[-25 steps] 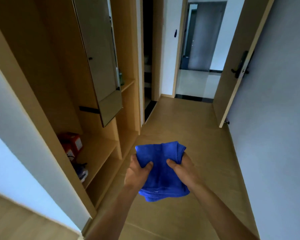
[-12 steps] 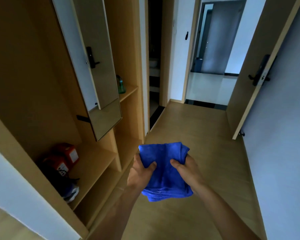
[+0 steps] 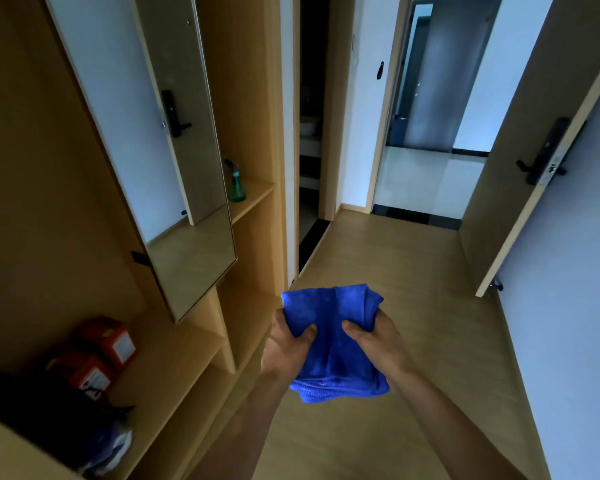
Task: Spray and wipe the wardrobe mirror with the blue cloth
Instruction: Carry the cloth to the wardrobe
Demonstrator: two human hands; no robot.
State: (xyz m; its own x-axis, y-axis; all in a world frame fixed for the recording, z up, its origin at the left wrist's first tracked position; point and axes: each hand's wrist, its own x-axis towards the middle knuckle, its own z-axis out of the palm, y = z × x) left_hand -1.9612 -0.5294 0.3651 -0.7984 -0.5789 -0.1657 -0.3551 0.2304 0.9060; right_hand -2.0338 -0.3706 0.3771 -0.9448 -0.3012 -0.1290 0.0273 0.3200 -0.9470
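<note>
While the left hand (image 3: 286, 346) and right hand (image 3: 378, 342) keep gripping the folded blue cloth (image 3: 333, 311) above the floor, the wardrobe mirror (image 3: 193, 265) has drawn nearer, and the green spray bottle (image 3: 237, 184) on the shelf (image 3: 258, 195) beside it now shows, so spraying likely comes next.

low on your left, an orange box (image 3: 113, 341) sits on a wooden shelf (image 3: 174, 358), with a second orange box (image 3: 84, 374) just beside it. nearer to you lies a dark bundle (image 3: 32, 410), and something pale (image 3: 118, 445) below it is too blurred to name. a light wooden floor (image 3: 395, 271) runs ahead of you. on your right a wooden door (image 3: 520, 202) stands open, with a black lever lock (image 3: 542, 157) near its edge and a small black stopper (image 3: 497, 286) at its foot. ahead, a dark doorway (image 3: 310, 202) shows a pale basin (image 3: 308, 128). a small black fitting (image 3: 381, 70) sits on the white wall (image 3: 361, 150) beside it.
</note>
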